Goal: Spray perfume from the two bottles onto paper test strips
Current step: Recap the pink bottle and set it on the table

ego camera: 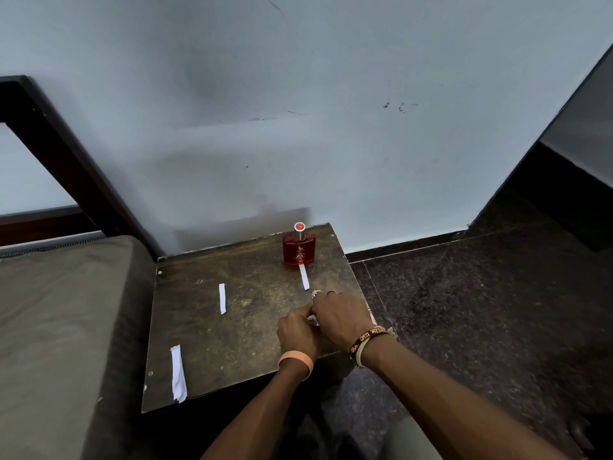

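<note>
- Perfume in a square red glass bottle [298, 250] stood upright at the back right of a dark, worn wooden table [232, 343], with a round silver sprayer top with a red centre [299, 226].
- The bottle's front bore pale lettering; large characters like "ZX" showed, the rest too small to read.
- A narrow white paper strip [304, 277] lay just in front of the bottle, one end at its base.
- A second white strip [222, 298] lay mid-table, well to the left.
- A wider, creased strip [178, 373] lay near the front left corner.
- The left hand [297, 330], with a plain orange wristband [296, 358], met the right hand [341, 317] above the table's right front.
- Both hands' fingers were curled inward; a small white scrap [312, 320] showed between them, but which fingers gripped it could not be told.
- The right wrist wore a dark band with orange Devanagari script [365, 343], not clearly readable.
</note>
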`<state>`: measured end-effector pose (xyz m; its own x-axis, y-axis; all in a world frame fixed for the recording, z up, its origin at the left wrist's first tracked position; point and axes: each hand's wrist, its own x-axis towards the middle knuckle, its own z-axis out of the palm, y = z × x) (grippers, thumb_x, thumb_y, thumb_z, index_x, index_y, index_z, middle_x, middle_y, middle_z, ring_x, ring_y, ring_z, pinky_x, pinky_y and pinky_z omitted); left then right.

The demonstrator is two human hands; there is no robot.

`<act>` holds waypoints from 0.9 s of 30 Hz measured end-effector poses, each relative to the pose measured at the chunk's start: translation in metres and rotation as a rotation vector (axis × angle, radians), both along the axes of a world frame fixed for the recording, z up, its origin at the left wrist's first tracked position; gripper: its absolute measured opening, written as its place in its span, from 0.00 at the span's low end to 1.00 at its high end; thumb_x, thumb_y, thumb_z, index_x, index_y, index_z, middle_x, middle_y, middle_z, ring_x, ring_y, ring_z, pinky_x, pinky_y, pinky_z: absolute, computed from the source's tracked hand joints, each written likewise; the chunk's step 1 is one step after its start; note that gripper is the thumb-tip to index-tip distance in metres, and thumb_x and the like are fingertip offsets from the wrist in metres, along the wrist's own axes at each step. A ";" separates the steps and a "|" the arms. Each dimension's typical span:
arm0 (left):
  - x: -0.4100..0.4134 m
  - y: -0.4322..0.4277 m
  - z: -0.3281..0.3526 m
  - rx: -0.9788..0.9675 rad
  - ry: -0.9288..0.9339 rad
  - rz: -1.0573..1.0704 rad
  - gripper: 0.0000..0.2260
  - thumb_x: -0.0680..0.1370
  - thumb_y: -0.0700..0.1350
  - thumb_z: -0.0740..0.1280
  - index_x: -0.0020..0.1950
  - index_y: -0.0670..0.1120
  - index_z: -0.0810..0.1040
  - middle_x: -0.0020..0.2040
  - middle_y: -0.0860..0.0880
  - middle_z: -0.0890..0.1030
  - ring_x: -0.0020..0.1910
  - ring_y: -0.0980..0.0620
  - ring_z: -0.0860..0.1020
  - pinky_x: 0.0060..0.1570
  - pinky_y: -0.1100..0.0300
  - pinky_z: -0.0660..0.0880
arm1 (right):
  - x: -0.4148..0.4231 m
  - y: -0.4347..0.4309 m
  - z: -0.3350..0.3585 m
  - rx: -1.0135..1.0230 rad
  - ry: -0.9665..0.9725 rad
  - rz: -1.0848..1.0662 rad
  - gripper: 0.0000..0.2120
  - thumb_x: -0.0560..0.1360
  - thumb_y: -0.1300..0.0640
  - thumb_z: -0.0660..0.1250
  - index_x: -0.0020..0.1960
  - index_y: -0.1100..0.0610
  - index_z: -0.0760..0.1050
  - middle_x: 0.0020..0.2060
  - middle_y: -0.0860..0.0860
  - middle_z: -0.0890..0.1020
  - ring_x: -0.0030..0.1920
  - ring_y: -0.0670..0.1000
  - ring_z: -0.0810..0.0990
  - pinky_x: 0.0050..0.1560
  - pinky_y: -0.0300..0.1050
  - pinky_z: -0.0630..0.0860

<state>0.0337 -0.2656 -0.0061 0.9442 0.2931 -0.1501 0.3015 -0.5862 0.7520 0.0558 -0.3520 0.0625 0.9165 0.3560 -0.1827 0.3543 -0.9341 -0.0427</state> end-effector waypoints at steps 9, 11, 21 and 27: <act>-0.001 0.000 0.000 -0.033 -0.032 0.014 0.06 0.73 0.41 0.70 0.42 0.51 0.86 0.34 0.53 0.84 0.27 0.65 0.72 0.24 0.76 0.62 | 0.002 -0.004 -0.010 -0.098 -0.052 0.107 0.16 0.84 0.53 0.53 0.67 0.59 0.67 0.54 0.57 0.82 0.52 0.59 0.82 0.44 0.51 0.75; -0.001 0.000 0.001 -0.043 -0.020 0.016 0.05 0.73 0.42 0.71 0.42 0.51 0.85 0.33 0.52 0.84 0.29 0.61 0.76 0.25 0.76 0.61 | 0.003 -0.004 -0.011 -0.045 -0.024 0.075 0.16 0.84 0.53 0.54 0.67 0.59 0.67 0.55 0.57 0.82 0.53 0.60 0.82 0.46 0.52 0.76; -0.001 0.001 0.002 -0.103 -0.028 0.034 0.08 0.72 0.43 0.72 0.46 0.55 0.86 0.37 0.57 0.83 0.29 0.64 0.75 0.25 0.78 0.64 | 0.004 -0.008 -0.009 -0.080 -0.008 0.101 0.14 0.84 0.55 0.53 0.65 0.59 0.69 0.56 0.57 0.82 0.54 0.60 0.82 0.45 0.51 0.75; -0.001 0.001 0.000 -0.076 -0.025 0.005 0.08 0.71 0.42 0.72 0.47 0.54 0.86 0.38 0.55 0.85 0.29 0.65 0.72 0.27 0.77 0.66 | 0.006 -0.011 -0.009 -0.068 -0.010 0.109 0.15 0.84 0.52 0.53 0.64 0.59 0.70 0.56 0.57 0.81 0.54 0.60 0.81 0.44 0.51 0.74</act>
<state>0.0326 -0.2645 -0.0058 0.9464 0.2868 -0.1484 0.2849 -0.5253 0.8018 0.0614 -0.3626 0.0536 0.8749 0.4408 -0.2007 0.4542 -0.8906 0.0236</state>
